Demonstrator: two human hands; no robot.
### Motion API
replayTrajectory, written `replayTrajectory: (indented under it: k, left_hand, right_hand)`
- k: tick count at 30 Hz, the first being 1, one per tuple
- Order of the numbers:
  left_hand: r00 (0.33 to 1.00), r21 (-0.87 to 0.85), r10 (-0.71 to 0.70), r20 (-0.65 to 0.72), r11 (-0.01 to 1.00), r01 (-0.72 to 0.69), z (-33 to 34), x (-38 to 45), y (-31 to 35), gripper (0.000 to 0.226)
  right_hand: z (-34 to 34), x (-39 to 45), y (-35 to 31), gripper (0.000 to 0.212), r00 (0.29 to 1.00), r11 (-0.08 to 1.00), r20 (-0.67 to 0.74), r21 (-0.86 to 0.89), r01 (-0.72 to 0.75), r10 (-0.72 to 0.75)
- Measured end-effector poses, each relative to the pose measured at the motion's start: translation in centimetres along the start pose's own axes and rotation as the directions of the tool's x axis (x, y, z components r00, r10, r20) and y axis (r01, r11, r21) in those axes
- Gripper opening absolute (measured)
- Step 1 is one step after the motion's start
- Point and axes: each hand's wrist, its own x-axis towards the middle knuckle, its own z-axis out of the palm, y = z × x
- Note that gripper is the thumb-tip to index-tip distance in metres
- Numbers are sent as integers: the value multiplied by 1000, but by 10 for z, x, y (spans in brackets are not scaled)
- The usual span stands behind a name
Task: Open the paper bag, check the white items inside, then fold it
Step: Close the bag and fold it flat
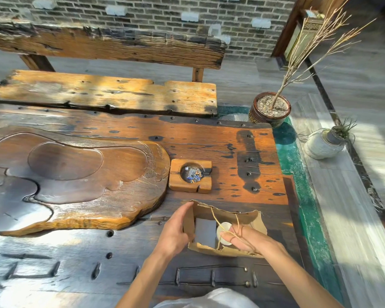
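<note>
The dark wooden bench [209,138] in front of me carries a big carved tea tray [76,178], which lies well to the left of the paper bag [222,227]. A square wooden ashtray [190,175] sits just beyond the bag. The bag stands open near my edge of the bench, brown kraft paper with a torn, ragged rim and thin twine handles. My left hand [176,230] grips the bag's left wall, fingers curled over its edge. My right hand [249,240] reaches into the bag's mouth, fingers loosely spread with twine looped across them. Inside the bag lie a flat white rectangular item [205,232] and, beside it, a smaller round white item [223,234] touching my right fingertips.
</note>
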Motion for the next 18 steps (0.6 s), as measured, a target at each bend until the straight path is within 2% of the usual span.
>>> replayTrajectory:
  k: [2, 3, 5, 11, 15, 18]
  left_hand:
    - [1000, 17, 15, 12, 1000, -15, 1, -2, 5, 102]
    - [1000, 24, 24, 15, 999, -25, 2, -3, 8, 101]
    - [998, 58, 50, 29, 997, -52, 2, -5, 13, 99]
    - [987, 84, 158, 7, 984, -158, 0, -15, 26, 86]
    - [990, 46, 138, 2, 989, -138, -11, -20, 29, 84]
    - [997, -68, 34, -63, 997, -38, -17, -19, 36, 65]
  right_hand:
    - [-7, -16, 2, 42, 999, 995, 9, 96, 32, -33]
    - [-8, -21, 6, 35, 1000, 987, -2, 158, 27, -27]
    - [-16, -37, 8, 23, 999, 985, -23, 169, 39, -36]
    - [-47, -91, 21, 33, 988, 966, -127, 232, 114, -86]
    - [-63, -109, 34, 23, 979, 904, -176, 395, 163, -100]
    - [-72, -108, 47, 20, 972, 838, -226, 518, 169, -56]
